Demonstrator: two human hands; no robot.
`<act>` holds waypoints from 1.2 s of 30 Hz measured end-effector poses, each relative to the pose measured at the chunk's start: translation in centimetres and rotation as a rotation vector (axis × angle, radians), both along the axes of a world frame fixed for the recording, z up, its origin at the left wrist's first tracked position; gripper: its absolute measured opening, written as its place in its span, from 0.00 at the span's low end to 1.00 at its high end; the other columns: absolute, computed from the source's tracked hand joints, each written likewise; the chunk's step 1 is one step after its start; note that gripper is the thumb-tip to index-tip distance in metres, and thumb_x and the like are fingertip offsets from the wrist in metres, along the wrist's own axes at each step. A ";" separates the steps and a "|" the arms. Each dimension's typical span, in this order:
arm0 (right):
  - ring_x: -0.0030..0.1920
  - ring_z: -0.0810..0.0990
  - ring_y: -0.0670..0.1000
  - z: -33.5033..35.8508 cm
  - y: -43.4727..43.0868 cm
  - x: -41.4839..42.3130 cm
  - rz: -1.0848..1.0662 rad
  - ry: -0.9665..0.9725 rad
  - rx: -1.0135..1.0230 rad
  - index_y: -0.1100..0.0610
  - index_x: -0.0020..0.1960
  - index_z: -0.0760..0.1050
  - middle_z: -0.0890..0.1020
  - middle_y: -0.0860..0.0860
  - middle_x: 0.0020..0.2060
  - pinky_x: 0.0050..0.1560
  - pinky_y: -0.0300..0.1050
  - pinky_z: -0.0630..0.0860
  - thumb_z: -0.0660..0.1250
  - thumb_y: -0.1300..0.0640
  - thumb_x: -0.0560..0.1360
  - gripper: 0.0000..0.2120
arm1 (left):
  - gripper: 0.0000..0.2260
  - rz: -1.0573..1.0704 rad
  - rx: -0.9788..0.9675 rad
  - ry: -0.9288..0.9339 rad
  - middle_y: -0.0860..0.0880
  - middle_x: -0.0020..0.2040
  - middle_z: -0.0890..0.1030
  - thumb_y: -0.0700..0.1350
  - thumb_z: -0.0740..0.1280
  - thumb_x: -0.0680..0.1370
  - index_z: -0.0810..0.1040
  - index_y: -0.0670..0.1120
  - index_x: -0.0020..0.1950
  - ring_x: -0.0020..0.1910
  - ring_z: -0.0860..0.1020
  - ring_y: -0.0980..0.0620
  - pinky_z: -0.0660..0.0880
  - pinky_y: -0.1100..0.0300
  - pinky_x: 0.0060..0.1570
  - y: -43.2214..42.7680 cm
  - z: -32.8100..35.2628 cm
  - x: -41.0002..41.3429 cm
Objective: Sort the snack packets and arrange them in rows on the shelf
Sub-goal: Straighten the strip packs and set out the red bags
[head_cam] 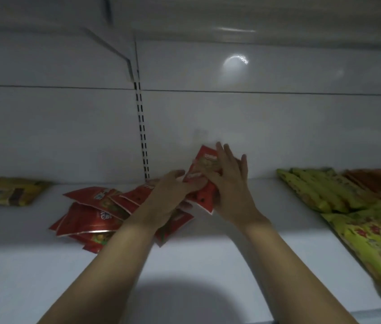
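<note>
Red packet (204, 164), tilted over the shelf (208, 265) near the far wall: your left hand's (170, 195) grip pinches its lower part; your right hand's (230, 183) grip is released, straight fingers pressing it. Red heap (91, 213) lies left.

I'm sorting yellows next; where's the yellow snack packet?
Head view: the flat yellow snack packet lies far left on the white shelf, left of the loose red foil packets.

A white back panel (255, 127) is crossed by a thin horizontal seam (278, 92). A slotted metal upright (142, 127) runs down it left of centre. At the top of the upright an angled bracket (110, 45) sits under the upper shelf board (255, 19). A round light glare (233, 66) shines on the panel.
</note>
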State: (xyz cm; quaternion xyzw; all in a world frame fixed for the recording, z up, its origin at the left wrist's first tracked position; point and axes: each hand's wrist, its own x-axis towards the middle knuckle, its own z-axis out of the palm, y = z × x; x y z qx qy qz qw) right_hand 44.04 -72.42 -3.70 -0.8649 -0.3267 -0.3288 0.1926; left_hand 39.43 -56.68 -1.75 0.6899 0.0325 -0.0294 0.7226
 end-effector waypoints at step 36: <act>0.75 0.58 0.57 -2.3 -7.2 3.2 -0.627 0.699 -0.362 0.52 0.74 0.66 0.64 0.56 0.74 0.74 0.60 0.54 0.57 0.41 0.78 0.28 | 0.22 0.374 1.745 0.080 0.45 0.70 0.71 0.55 0.59 0.79 0.68 0.51 0.72 0.68 0.67 0.41 0.62 0.48 0.65 0.0 -3.6 -1.2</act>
